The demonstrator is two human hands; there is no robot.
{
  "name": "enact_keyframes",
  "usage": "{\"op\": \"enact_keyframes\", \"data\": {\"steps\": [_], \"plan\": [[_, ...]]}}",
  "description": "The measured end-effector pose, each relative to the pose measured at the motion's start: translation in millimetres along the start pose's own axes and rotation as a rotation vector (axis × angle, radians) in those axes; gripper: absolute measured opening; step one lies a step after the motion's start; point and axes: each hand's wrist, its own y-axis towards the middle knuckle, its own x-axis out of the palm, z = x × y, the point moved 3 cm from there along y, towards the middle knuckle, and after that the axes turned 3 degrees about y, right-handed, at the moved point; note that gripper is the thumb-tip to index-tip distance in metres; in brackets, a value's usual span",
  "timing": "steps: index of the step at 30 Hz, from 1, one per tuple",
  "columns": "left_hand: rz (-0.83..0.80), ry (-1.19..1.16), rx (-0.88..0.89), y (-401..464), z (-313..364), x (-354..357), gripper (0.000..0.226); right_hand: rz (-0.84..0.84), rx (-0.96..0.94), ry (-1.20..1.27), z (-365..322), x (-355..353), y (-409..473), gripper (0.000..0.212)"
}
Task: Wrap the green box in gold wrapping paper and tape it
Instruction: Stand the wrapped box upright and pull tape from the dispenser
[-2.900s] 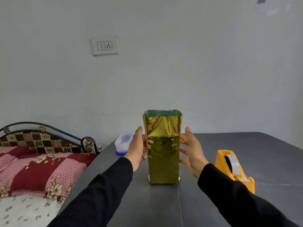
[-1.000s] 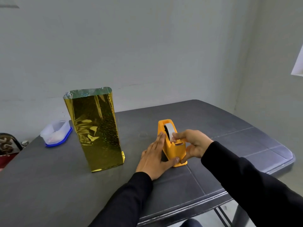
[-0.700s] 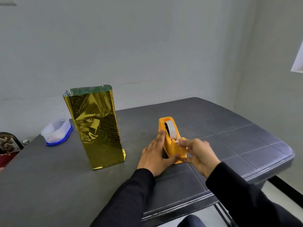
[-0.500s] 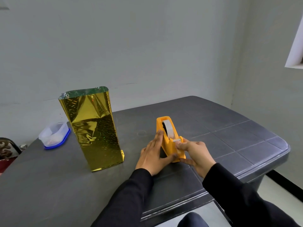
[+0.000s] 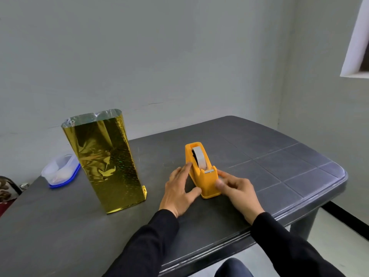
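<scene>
The box stands upright on the dark table (image 5: 279, 156), hidden inside a sleeve of gold wrapping paper (image 5: 105, 162) whose top end gapes open and shows a silvery inside. To its right sits an orange tape dispenser (image 5: 201, 176) with a white roll. My left hand (image 5: 179, 190) presses flat against the dispenser's left side, fingers straight, thumb at its front base. My right hand (image 5: 237, 188) is at the dispenser's front right, thumb and forefinger pinching together just beside the cutter, apparently on the tape end; the tape itself is blurred.
A clear plastic tub with a blue lid (image 5: 60, 172) lies behind and left of the wrapped box. The table's rounded front-right edge (image 5: 299, 212) runs close to my right forearm. A patterned bed (image 5: 6, 188) shows at the far left.
I let go of the wrapped box and turned to the dispenser. My left hand stays braced on its side while my right hand has drawn from the roll down past the cutter.
</scene>
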Motion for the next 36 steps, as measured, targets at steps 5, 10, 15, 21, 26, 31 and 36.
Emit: {"op": "enact_keyframes", "data": {"steps": [5,10,15,21,26,31,36], "plan": [[0.329,-0.065,0.102,-9.6,22.9,-9.9,0.042,0.192,0.144,0.779,7.9,-22.5,4.7,0.064],[0.282,0.198,0.537,6.4,105.9,-24.4,0.040,0.204,0.123,0.905,7.3,-23.6,2.8,0.070],[-0.149,0.461,0.482,38.8,146.2,-13.4,0.053,0.196,0.068,0.835,12.0,-24.7,3.1,0.073],[-0.174,0.531,0.501,57.9,151.0,-8.9,0.036,0.188,0.059,0.761,12.5,-22.7,4.3,0.075],[-0.100,0.444,0.486,48.6,152.4,-14.4,0.029,0.118,0.219,0.880,14.2,-26.3,10.6,0.073],[-0.023,0.225,0.312,51.1,154.8,-34.7,0.027,0.177,0.359,0.989,18.4,-36.3,12.5,0.049],[-0.105,0.136,0.195,54.0,155.9,-72.8,0.035,0.254,-0.038,0.494,-27.3,-46.2,10.2,0.018]]}}
